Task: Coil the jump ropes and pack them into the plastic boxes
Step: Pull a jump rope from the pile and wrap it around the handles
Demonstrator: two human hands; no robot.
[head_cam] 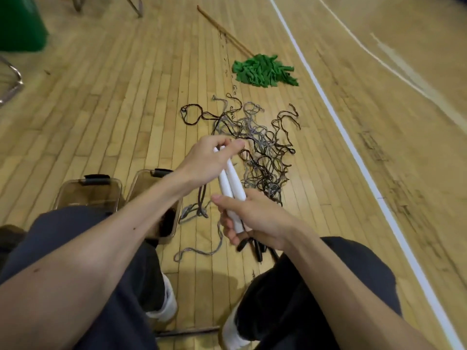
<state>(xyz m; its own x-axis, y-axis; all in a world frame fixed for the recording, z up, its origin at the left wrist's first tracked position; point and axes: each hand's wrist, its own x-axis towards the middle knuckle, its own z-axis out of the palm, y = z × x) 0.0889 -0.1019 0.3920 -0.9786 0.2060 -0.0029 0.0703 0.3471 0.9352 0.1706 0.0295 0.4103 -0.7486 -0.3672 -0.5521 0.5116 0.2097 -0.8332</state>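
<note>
Between the seated person's knees, the right hand (255, 218) grips the lower ends of two white handles (230, 183), fingers curled round them. Just beyond, the left hand (209, 160) pinches their upper tips. Beside the left leg stand two clear plastic boxes (88, 195), with dark rope inside the right-hand one. Farther out, tangled jump ropes (262, 147) sprawl across the wooden floor (101, 109), a green mop (265, 70) behind them.

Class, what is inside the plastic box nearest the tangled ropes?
A dark bundle, apparently rope, lies at the near end of the plastic box. The left forearm crosses over the box and hides its middle, so the rest cannot be seen.
</note>
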